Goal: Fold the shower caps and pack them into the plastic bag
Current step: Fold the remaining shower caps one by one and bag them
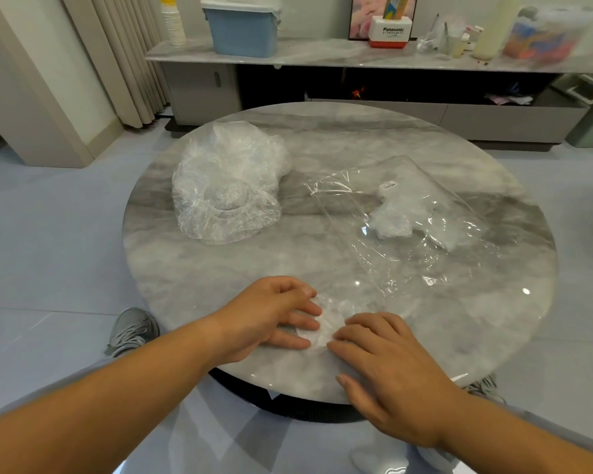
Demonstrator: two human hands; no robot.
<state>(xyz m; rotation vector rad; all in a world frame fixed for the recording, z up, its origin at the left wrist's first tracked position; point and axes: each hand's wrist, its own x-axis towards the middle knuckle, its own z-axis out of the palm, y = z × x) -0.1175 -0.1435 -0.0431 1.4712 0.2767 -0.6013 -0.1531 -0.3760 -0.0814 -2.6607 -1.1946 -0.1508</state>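
At the lower centre of the frame, my left hand (274, 316) and right hand (387, 366) press a small folded shower cap (326, 325) onto the round marble table (322, 131), fingers laid fairly flat, not gripping. The pile of loose caps (226, 183) sits upper left. The plastic bag (425, 258) lies at right, with folded caps (396, 217) inside.

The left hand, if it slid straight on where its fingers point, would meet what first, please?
Likely the fingers of the right hand, just across the cap that the left hand presses.
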